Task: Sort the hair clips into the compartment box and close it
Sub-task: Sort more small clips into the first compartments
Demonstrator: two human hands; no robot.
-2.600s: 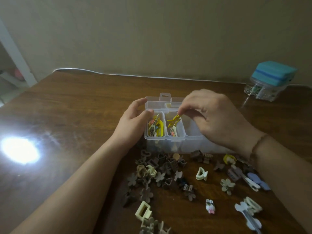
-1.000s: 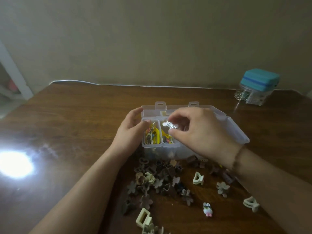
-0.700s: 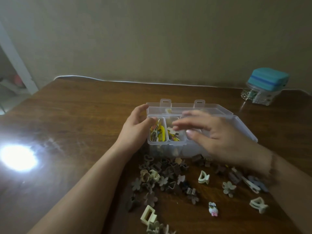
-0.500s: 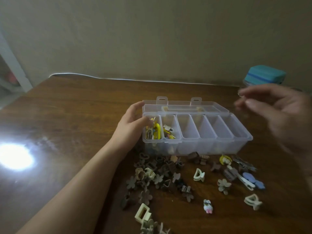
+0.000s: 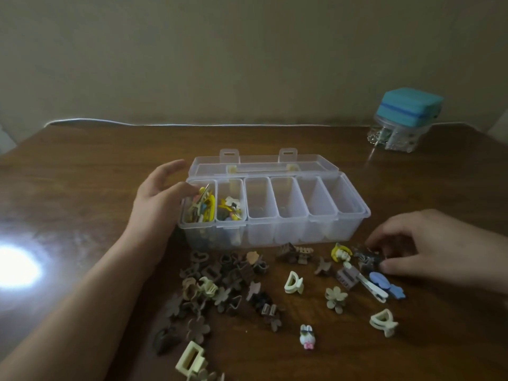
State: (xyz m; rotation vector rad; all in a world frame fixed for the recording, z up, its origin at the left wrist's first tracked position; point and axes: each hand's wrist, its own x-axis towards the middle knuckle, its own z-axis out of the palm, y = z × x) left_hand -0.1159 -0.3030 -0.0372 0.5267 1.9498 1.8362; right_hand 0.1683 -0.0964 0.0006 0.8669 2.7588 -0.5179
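A clear plastic compartment box (image 5: 275,215) stands open on the brown wooden worktop (image 5: 82,174), its lid (image 5: 264,165) folded back flat behind it. The box has six compartments in a row. The leftmost holds a crowded bunch of bright clips, yellow the plainest colour. The second holds a smaller mix of yellow and white ones. In the four to the right no clips can be made out.

The left hand (image 5: 158,199) rests against the left end of the box, thumb on the rim by the first compartment, fingers loosely curved around the corner; its grip is wide and holds no clip.

The right hand (image 5: 417,243) lies low on the worktop to the right of the box front, fingers curled down over a dark clip (image 5: 367,258); whether it actually pinches it, I cannot tell.

Loose hair clips (image 5: 228,281) lie scattered in front of the box, mostly brown and beige, with a cream claw clip (image 5: 292,283) apart.

At the far right stands a clear jar (image 5: 398,136) with a teal lid, its contents unclear.
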